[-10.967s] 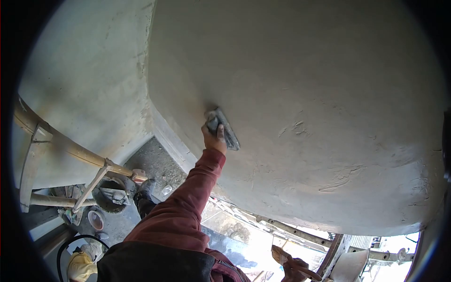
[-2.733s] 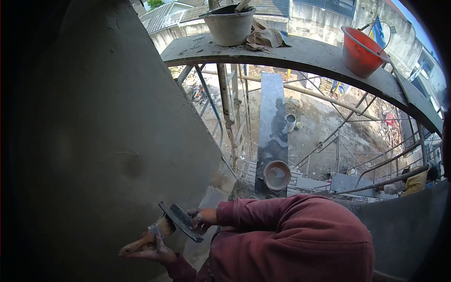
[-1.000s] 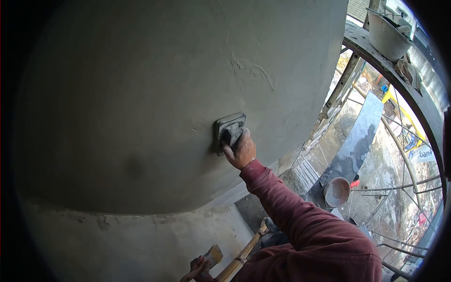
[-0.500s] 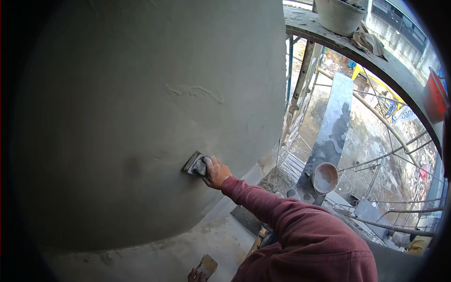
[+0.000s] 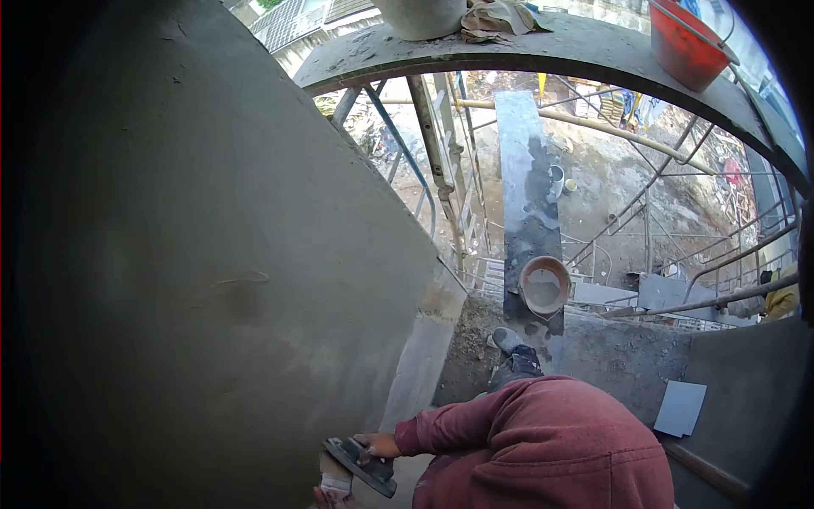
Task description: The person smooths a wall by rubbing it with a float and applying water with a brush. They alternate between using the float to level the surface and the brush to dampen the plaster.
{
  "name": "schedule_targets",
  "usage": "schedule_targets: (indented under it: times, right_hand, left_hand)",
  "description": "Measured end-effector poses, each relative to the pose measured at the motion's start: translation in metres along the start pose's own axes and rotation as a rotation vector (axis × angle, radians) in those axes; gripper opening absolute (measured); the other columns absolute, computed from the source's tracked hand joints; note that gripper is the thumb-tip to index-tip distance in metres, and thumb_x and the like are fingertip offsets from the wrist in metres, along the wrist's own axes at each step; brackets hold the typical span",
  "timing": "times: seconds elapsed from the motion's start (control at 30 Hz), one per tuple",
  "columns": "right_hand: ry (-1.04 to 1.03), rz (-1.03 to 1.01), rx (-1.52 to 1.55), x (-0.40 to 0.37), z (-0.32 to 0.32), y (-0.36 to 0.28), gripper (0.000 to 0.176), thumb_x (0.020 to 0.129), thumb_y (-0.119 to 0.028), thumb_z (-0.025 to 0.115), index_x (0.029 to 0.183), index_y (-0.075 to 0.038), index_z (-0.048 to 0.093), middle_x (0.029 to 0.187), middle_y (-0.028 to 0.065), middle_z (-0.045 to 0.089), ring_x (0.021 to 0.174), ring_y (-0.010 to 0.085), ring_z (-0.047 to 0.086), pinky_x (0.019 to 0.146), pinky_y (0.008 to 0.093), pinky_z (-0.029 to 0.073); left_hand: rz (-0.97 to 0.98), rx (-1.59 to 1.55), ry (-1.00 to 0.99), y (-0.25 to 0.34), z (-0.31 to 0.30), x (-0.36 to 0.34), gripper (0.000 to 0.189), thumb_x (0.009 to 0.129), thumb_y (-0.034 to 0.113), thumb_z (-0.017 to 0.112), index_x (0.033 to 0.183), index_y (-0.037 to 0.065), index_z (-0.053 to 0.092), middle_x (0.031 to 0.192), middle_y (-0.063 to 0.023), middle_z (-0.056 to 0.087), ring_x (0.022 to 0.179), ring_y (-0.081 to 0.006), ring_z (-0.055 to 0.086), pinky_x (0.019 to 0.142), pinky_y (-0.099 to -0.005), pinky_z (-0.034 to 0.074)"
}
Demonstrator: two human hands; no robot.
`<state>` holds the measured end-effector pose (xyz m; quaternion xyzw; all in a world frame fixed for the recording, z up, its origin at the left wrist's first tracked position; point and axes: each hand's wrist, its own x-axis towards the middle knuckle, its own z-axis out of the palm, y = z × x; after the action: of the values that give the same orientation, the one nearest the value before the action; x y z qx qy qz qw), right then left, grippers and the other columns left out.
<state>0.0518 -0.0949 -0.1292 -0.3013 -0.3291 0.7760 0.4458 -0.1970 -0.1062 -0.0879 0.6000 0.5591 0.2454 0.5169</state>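
Note:
My right hand [image 5: 379, 446], in a dark red sleeve, is closed around the handle of a plastering float [image 5: 358, 468] at the bottom of the view. The float is tilted, its flat face turned down toward the left. Just below it, my left hand [image 5: 329, 499] is partly cut off by the frame edge. Its fingers grip a small flat scraper-like tool [image 5: 336, 482], tan and pale grey, overlapped by the float. Both hands are close to the lower part of a smooth grey plastered wall [image 5: 246, 339], which bears a short raised ridge.
A bucket of grey mix [image 5: 544, 287] stands on a narrow plank [image 5: 524, 187]. A curved ledge [image 5: 585, 53] carries a red bucket [image 5: 691, 47], a pale bucket [image 5: 421, 17] and a crumpled sack [image 5: 500, 19]. Scaffold poles [image 5: 657, 170] stand beyond, over lower ground. A white sheet [image 5: 680, 408] lies right.
The float has left the wall surface and come down beside the left hand's tool. The view has swung right, so the ledge and plank appear farther left.

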Motion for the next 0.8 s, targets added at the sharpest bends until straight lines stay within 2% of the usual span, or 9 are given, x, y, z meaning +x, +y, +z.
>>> schedule_targets:
  times: [0.07, 0.13, 0.27, 0.33, 0.6, 0.67, 0.7, 0.77, 0.8]
  right_hand:
    - [-0.041, 0.096, 0.158, 0.005, -0.008, -0.003, 0.051, 0.072, -0.025, 0.06, 0.117, -0.007, 0.044, 0.095, 0.0087, 0.057, 0.08, 0.0188, 0.06, 0.073, 0.0312, 0.048]
    - [0.043, -0.072, 0.3, 0.032, -0.019, 0.025, 0.041, 0.072, -0.027, 0.06, 0.108, -0.011, 0.048, 0.088, 0.0078, 0.058, 0.071, 0.0204, 0.062, 0.055, 0.0359, 0.05]
    - [0.012, -0.08, 0.525, 0.012, -0.037, 0.005, 0.043, 0.075, -0.018, 0.056, 0.116, -0.009, 0.045, 0.09, 0.0045, 0.058, 0.075, 0.0166, 0.061, 0.068, 0.0304, 0.05]
    - [0.068, -0.139, 0.586, 0.021, -0.043, 0.009, 0.033, 0.075, -0.023, 0.058, 0.105, -0.012, 0.048, 0.085, 0.0053, 0.057, 0.07, 0.0165, 0.06, 0.054, 0.0333, 0.049]
    - [0.178, -0.278, 0.14, 0.004, -0.064, -0.056, 0.039, 0.077, -0.017, 0.058, 0.113, -0.008, 0.047, 0.095, 0.0014, 0.053, 0.087, 0.0089, 0.052, 0.072, 0.0269, 0.046]
    - [0.276, -0.466, 0.088, 0.02, -0.073, -0.045, 0.036, 0.075, -0.023, 0.061, 0.105, -0.008, 0.049, 0.087, 0.0044, 0.055, 0.078, 0.0135, 0.054, 0.07, 0.0306, 0.045]
    - [0.346, -0.453, -0.021, 0.023, -0.078, -0.04, 0.037, 0.074, -0.025, 0.063, 0.102, -0.006, 0.049, 0.087, 0.0074, 0.056, 0.077, 0.0168, 0.054, 0.072, 0.0318, 0.045]
    - [0.48, -0.432, -0.271, 0.019, -0.088, -0.042, 0.041, 0.072, -0.028, 0.066, 0.098, -0.002, 0.048, 0.084, 0.0145, 0.057, 0.076, 0.025, 0.056, 0.073, 0.0349, 0.044]
    - [0.549, -0.424, -0.409, 0.017, -0.091, -0.044, 0.043, 0.071, -0.029, 0.068, 0.096, 0.0, 0.047, 0.083, 0.0187, 0.057, 0.076, 0.0298, 0.057, 0.072, 0.0366, 0.044]
  left_hand:
    - [-0.044, -0.042, -0.069, 0.003, -0.003, 0.018, 0.023, 0.085, 0.013, 0.056, 0.106, 0.003, 0.059, 0.099, -0.0129, 0.055, 0.09, -0.0248, 0.055, 0.074, -0.0336, 0.049]
    - [-0.096, -0.088, -0.136, 0.003, -0.006, 0.037, 0.024, 0.085, 0.013, 0.057, 0.106, 0.003, 0.059, 0.097, -0.012, 0.056, 0.088, -0.0238, 0.056, 0.072, -0.0326, 0.049]
    - [-0.207, -0.201, -0.241, -0.007, -0.014, 0.066, 0.024, 0.084, 0.012, 0.058, 0.106, 0.004, 0.058, 0.092, -0.0103, 0.056, 0.083, -0.0218, 0.057, 0.069, -0.0308, 0.05]
    - [-0.261, -0.265, -0.277, -0.015, -0.022, 0.08, 0.025, 0.083, 0.012, 0.059, 0.107, 0.005, 0.058, 0.09, -0.0094, 0.056, 0.081, -0.0209, 0.057, 0.067, -0.0298, 0.05]
    - [-0.488, -0.607, -0.264, -0.124, -0.082, 0.058, 0.027, 0.081, 0.011, 0.062, 0.107, 0.006, 0.057, 0.082, -0.0064, 0.057, 0.073, -0.0174, 0.059, 0.062, -0.0266, 0.051]
    - [-0.787, -1.453, -0.455, -0.17, -0.088, 0.034, 0.028, 0.085, 0.016, 0.06, 0.11, 0.004, 0.056, 0.075, -0.0048, 0.056, 0.063, -0.0153, 0.057, 0.054, -0.0244, 0.048]
    - [-0.783, -1.485, -0.422, -0.17, -0.083, 0.002, 0.028, 0.085, 0.016, 0.06, 0.11, 0.004, 0.056, 0.075, -0.0048, 0.056, 0.063, -0.0153, 0.057, 0.054, -0.0244, 0.048]
    - [-0.433, -0.766, 0.064, -0.004, 0.015, -0.041, 0.028, 0.085, 0.015, 0.06, 0.107, -0.001, 0.056, 0.074, -0.0042, 0.055, 0.058, -0.0124, 0.052, 0.051, -0.0229, 0.045]
    - [-0.436, -0.783, 0.096, 0.0, 0.024, -0.051, 0.028, 0.085, 0.015, 0.06, 0.107, -0.001, 0.056, 0.074, -0.0042, 0.055, 0.058, -0.0124, 0.052, 0.051, -0.0229, 0.045]
